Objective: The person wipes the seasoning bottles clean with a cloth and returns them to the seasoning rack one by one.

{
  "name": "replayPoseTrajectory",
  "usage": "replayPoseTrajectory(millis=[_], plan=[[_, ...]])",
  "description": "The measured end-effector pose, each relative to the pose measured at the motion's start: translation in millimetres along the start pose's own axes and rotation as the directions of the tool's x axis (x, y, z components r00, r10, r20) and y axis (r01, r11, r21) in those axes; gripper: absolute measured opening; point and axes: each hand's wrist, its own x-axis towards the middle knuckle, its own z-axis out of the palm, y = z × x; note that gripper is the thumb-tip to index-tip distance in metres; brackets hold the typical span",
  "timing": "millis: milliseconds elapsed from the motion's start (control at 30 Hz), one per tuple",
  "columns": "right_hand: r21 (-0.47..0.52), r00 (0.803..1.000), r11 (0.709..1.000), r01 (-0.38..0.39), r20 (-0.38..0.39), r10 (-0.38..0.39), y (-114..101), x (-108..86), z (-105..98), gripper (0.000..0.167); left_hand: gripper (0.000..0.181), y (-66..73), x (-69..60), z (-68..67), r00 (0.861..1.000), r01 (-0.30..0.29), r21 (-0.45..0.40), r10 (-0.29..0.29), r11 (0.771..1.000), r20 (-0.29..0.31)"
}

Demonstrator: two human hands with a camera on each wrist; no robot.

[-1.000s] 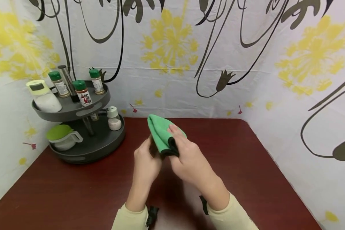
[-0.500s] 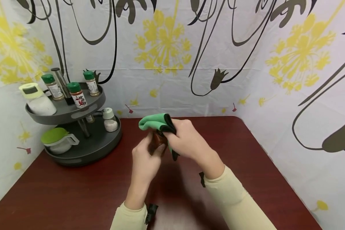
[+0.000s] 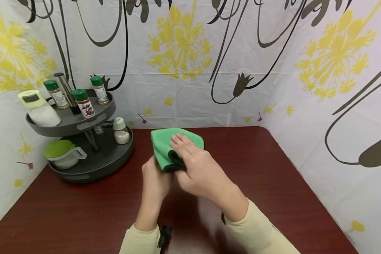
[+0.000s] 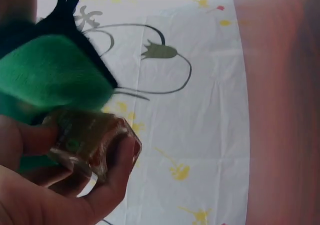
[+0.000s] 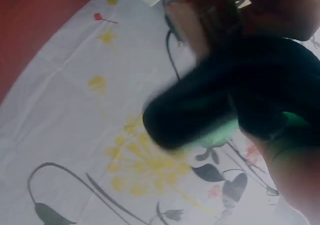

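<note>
A green cloth with a black edge (image 3: 177,143) is bunched in my right hand (image 3: 203,169), whose fingers lie over its top. Beneath the cloth, my left hand (image 3: 155,181) grips a small clear jar (image 4: 90,140) with reddish-brown contents and a label. The jar is tilted in the left wrist view, the fingers and thumb curled round its base end. Cloth covers its other end there. From the head, cloth and hands hide the jar. In the right wrist view the cloth's dark edge (image 5: 200,95) is blurred, with the jar (image 5: 192,22) beyond it.
A two-tier grey turntable rack (image 3: 108,155) stands at the left of the dark red table (image 3: 257,197). It bears green-capped spice jars (image 3: 84,103), a white shaker (image 3: 121,131), a yellow-lidded container (image 3: 39,109) and a green-lidded pot (image 3: 65,153). Patterned cloth walls surround the table.
The cloth tipped back half a second ago, baring the jar between the hands; now it spreads over the jar again. My right hand has turned with it, while the left still grips the jar.
</note>
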Motion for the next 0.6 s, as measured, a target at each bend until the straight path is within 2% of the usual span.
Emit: replayPoseTrajectory(millis=[100,200,267,333,400,433,467,533,600], plan=[[0.039,1.0,0.999,-0.012,0.006,0.012,3,8.5,-2,0.056,0.015,1.6,-3.7,-0.7,0.999,-0.02,-0.004,0.02,1.0,0.038],[0.18,0.993,0.977,-0.117,0.017,0.116,15,15.3,-4,0.035,0.017,5.3,-5.4,-0.8,0.997,-0.009,-0.063,0.013,0.998,0.07],[0.292,0.976,0.932,-0.215,0.033,0.215,23,15.0,-6,0.022,0.029,8.5,-5.5,-0.9,0.997,0.0,-0.084,0.007,0.996,0.079],[0.384,0.951,0.873,-0.302,0.054,0.305,28,11.1,-7,0.014,0.039,11.4,-5.1,-1.3,0.997,0.009,-0.094,-0.001,0.995,0.081],[0.437,0.934,0.833,-0.339,0.051,0.354,30,5.1,-7,0.015,0.042,13.5,-4.6,-1.2,0.997,0.015,-0.098,-0.008,0.995,0.072],[0.443,0.935,0.834,-0.33,0.032,0.354,29,1.8,-6,0.017,0.041,14.2,-4.4,-1.2,0.998,0.02,-0.101,-0.014,0.995,0.068],[0.43,0.943,0.85,-0.303,0.004,0.334,27,-1.2,-4,0.022,0.042,14.5,-4.1,-0.9,0.998,0.03,-0.111,-0.022,0.993,0.067],[0.356,0.964,0.908,-0.219,-0.066,0.259,22,-6.4,0,0.032,0.042,14.3,-4.0,-0.5,0.997,0.044,-0.13,-0.035,0.991,0.065],[0.22,0.981,0.969,-0.11,-0.13,0.141,15,-9.5,4,0.049,0.033,12.7,-3.7,0.5,0.999,0.024,-0.084,-0.02,0.996,0.044]])
